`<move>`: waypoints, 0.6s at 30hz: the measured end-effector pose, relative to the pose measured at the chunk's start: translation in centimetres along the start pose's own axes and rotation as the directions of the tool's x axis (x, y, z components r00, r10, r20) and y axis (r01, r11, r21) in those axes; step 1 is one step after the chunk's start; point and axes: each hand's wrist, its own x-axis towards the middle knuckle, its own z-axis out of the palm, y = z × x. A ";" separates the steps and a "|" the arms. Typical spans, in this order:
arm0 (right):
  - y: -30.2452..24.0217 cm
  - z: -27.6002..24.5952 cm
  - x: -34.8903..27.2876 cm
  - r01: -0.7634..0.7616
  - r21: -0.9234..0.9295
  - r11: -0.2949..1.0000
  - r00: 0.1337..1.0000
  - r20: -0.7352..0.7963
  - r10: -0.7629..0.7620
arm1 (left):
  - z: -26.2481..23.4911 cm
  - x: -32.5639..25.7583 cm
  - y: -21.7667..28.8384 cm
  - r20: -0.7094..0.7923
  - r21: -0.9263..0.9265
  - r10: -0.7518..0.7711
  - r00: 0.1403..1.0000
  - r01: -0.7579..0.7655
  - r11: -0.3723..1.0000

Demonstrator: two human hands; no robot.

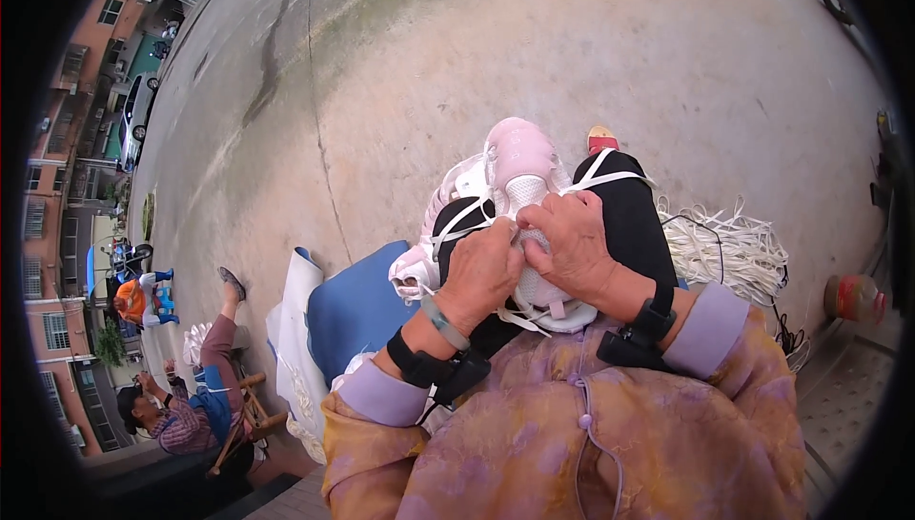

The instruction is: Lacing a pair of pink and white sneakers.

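I have two hands on one pink shoe, which lies in the lap, toe pointing away. The left hand and right hand both have fingers curled in, nearly meeting over it; their tips are hidden, so I can't tell what they pinch. Pink footwear, too covered for me to count, sits by the left knee. Rightward I see one lace pile and one bottle.

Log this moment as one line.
left hand: fingers curled over pink shoe | right hand: fingers curled beside left's, grip hidden | white lace: across right leg | lace bundle: right of leg
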 end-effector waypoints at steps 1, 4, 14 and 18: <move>0.2 0.0 -0.2 0.013 -0.001 1.000 1.000 -0.015 -0.013 | 0.1 0.1 -0.1 0.005 -0.040 0.024 1.000 -0.024 0.999; 0.6 0.4 -0.2 0.049 -0.004 0.999 0.997 -0.053 -0.049 | -0.4 0.4 -0.4 0.039 -0.024 0.075 0.996 -0.074 0.997; 1.9 1.1 0.2 0.071 0.041 0.997 0.995 -0.073 -0.068 | 0.1 0.8 -1.2 -0.027 -0.164 0.183 0.983 -0.185 0.969; 1.5 0.9 0.1 0.086 0.104 0.991 0.996 -0.044 -0.082 | 0.1 0.0 -1.3 -0.039 -0.174 0.182 0.983 -0.186 0.967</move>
